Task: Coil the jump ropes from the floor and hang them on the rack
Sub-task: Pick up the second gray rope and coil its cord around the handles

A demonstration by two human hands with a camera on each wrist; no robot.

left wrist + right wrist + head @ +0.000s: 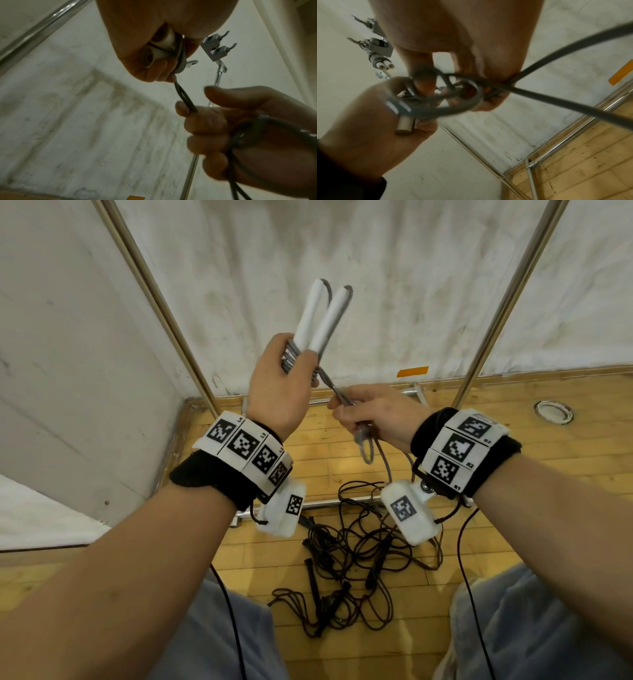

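Note:
My left hand [294, 364] is raised and grips the two white handles [322, 316] of a grey jump rope, with grey rope coils [291, 357] wrapped at their base. Two grey strands [334, 388] run down to my right hand [346, 405], which grips them; a short loop [366, 446] hangs below that fist. The left wrist view shows the handle ends [159, 46] in my palm and the taut strands [186, 98]. Several black jump ropes [359, 570] lie tangled on the floor. A coiled white-handled rope [382, 63] hangs on a rack hook [375, 44].
The rack's two metal poles [164, 313] [507, 302] rise either side of my hands, with its base bar [329, 503] on the wooden floor. White walls stand close behind and to the left. Orange tape [412, 371] and a white floor ring [553, 412] lie near the wall.

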